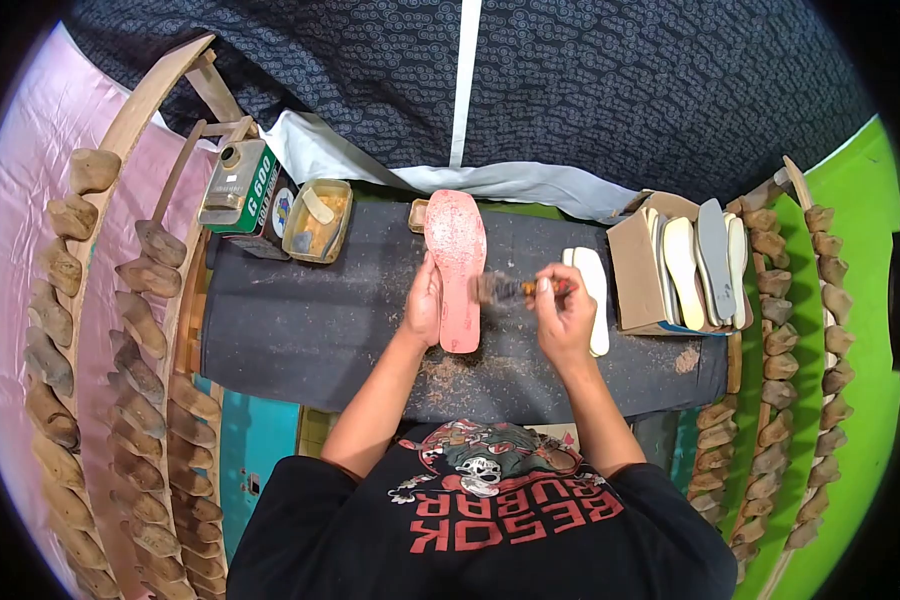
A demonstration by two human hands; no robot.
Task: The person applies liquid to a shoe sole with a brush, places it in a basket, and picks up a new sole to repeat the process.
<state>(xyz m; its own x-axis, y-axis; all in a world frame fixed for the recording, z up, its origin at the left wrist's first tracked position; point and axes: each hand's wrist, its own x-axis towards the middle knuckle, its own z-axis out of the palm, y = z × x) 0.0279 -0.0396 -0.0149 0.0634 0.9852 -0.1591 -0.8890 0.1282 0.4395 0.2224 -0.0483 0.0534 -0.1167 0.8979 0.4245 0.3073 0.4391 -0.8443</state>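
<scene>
A pink shoe sole (458, 260) is held upright over the middle of the table, its toe end pointing away from me and its surface speckled. My left hand (424, 303) grips it along its left edge. In my right hand (564, 318) is a brush (502, 290) with a dark, worn head; the fingers wrap round its handle. The bristles reach the sole's right edge, though blur hides whether they touch. Just beyond my right hand lie white insoles (595, 290), partly covered by the fingers.
A cardboard box (638, 270) of insoles stands at the right. Back left are a glue can (242, 195) and a tub (317, 220) with a scraper-like piece. Brown crumbs litter the dark tabletop (290, 330). Racks of wooden shoe lasts (135, 320) flank both sides.
</scene>
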